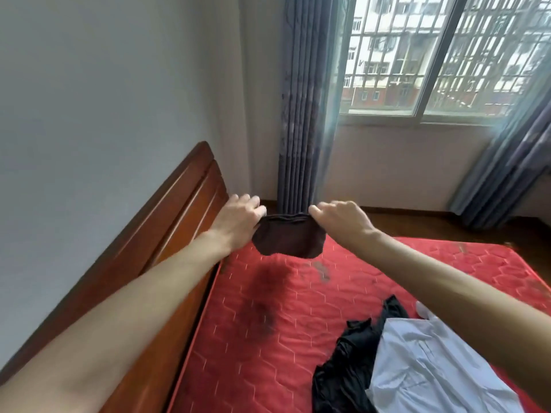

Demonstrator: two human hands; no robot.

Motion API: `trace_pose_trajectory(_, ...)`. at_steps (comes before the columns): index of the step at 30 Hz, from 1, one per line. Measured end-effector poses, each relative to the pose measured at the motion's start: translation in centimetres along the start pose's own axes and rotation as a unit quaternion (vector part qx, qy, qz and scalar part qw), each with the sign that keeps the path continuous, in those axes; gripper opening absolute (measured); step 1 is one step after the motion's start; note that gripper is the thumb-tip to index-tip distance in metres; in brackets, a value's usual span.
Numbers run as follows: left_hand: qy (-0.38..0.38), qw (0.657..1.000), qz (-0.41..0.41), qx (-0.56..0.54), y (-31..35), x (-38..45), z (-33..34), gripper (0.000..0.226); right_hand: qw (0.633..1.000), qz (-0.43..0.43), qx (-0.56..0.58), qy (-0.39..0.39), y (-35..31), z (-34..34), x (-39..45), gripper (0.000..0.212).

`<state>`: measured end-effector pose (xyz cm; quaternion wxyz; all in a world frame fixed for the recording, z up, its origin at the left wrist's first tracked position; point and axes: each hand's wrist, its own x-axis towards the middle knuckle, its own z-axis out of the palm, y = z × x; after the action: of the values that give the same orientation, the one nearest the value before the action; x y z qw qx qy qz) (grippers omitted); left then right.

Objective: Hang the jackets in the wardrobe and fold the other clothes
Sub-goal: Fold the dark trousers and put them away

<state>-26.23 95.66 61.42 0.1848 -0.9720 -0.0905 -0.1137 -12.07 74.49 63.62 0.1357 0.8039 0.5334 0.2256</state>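
A small dark brown folded garment (287, 238) hangs in the air above the red mattress (268, 338), near the headboard. My left hand (238, 222) pinches its top left corner and my right hand (343, 219) pinches its top right corner. Both arms are stretched forward. At the lower right of the mattress lies a crumpled black garment (346, 368), with a pale blue shirt (432, 371) partly on top of it. My right forearm hides part of the shirt.
A brown wooden headboard (167, 228) runs along the white wall on the left. Grey-blue curtains (304, 114) hang beside a barred window (447, 55) ahead. Dark wood floor (417, 225) lies beyond the bed. The mattress has a dark stain (265, 296) in its middle.
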Motion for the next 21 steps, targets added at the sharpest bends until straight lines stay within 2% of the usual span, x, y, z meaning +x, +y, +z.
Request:
trace_pose_trajectory(6,-0.107,0.99,0.024,-0.093,11.2,-11.6,13.3,0.043,0.98,0.009,0.113,-0.165,-10.8,13.6,-11.0,0.025)
trace_pose_trajectory(8,-0.165,0.976,0.029,-0.136,14.7,-15.7,17.3,0.05,0.971,0.03,0.162,-0.175,-14.5,16.6,-14.5,0.02)
trace_pose_trajectory(10,-0.203,0.966,0.025,-0.157,17.8,-19.4,20.6,0.053,0.963,0.018,0.198,-0.182,-17.8,19.7,-18.2,0.043)
trace_pose_trajectory(12,-0.225,0.957,0.025,-0.18,21.0,-23.0,23.1,0.054,0.947,0.045,0.24,-0.209,-20.7,23.0,-21.9,0.051)
trace_pose_trajectory(21,-0.307,0.918,0.051,-0.245,31.3,-35.7,30.2,0.055,0.908,0.001,0.28,-0.313,-32.4,31.2,-36.5,0.051)
